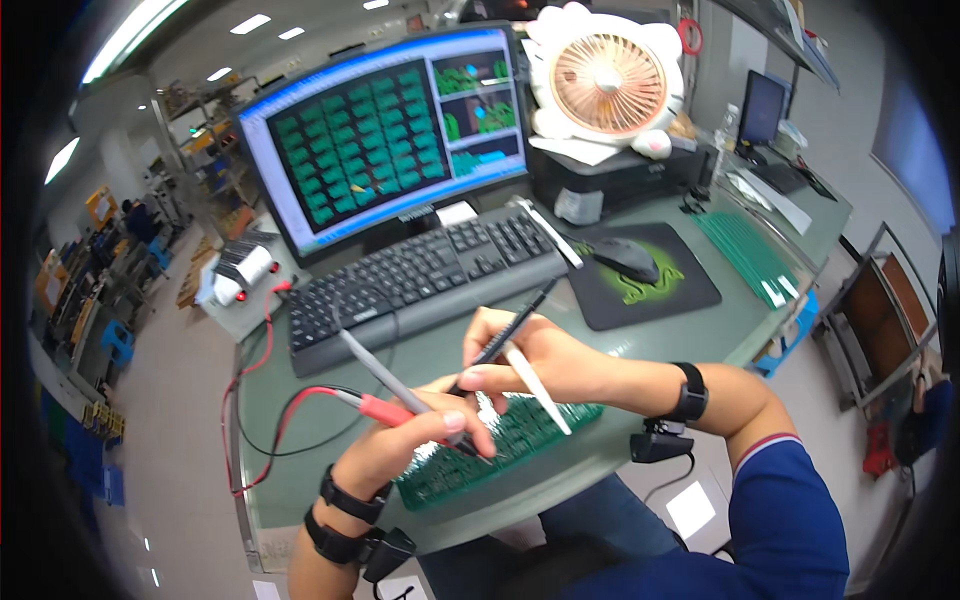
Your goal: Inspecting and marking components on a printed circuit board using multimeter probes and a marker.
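My left hand (432,425) is closed round a red test probe (388,410) with a cable, and a slim grey pen-like tool (375,363) also passes through its fingers. In my right hand (545,355) I pinch a black pen-shaped probe (513,328); a white stick-like tool (538,388) sticks out of the same hand toward me. Both hands are close together over a green circuit board panel (450,480) near the table's front edge. They hide part of it, and the left tool tips point down at it. Whether the tips touch the board I cannot tell.
Behind my hands lie a black keyboard (420,275) and a mouse (625,258) on a dark mat (690,285). A monitor (360,140) shows green board layouts. Green boards (745,255) lie at right. Red and black cables (235,420) loop at left. A white fan (535,75) stands behind.
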A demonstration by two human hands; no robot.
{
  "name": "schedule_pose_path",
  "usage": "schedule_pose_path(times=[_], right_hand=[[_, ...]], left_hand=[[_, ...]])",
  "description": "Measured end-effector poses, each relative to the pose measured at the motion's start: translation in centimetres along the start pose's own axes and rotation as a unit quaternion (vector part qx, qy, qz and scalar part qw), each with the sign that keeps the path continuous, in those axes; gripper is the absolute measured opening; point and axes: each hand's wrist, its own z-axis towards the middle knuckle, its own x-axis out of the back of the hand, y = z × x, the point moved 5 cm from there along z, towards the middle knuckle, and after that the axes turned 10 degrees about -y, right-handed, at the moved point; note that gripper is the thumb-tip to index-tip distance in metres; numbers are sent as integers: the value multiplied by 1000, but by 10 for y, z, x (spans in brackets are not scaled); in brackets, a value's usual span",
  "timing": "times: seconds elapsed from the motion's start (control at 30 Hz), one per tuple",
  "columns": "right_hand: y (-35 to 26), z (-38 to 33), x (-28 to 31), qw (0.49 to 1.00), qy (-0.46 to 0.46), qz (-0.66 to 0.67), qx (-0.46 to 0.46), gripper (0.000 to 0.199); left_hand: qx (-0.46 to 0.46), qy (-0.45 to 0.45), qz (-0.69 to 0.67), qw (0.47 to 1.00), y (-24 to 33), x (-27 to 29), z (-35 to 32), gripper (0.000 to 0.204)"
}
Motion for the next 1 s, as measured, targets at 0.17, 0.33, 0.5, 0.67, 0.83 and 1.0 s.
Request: schedule_pose_path(times=[0.17,0.33,0.5,0.67,0.83,1.0], right_hand=[[-2,-10,-2,999,2,46,4,28],[-25,-58,42,975,197,42,97,23],[11,-109,46,980,183,-8,-83,20],[32,-130,47,968,241,-13,-70,21],[44,-139,44,959,268,60,-69,16],[25,-138,39,961,261,90,-14,16]], left_hand=[[-14,-66,-36,997,3,-2,2,42],[-72,-78,-94,990,-8,12,-8,47],[-56,-82,-87,991,-18,15,-2,56],[-8,-149,-56,987,-25,2,5,52],[51,-200,-39,978,-34,2,7,47],[58,-207,-51,975,-33,5,7,48]])
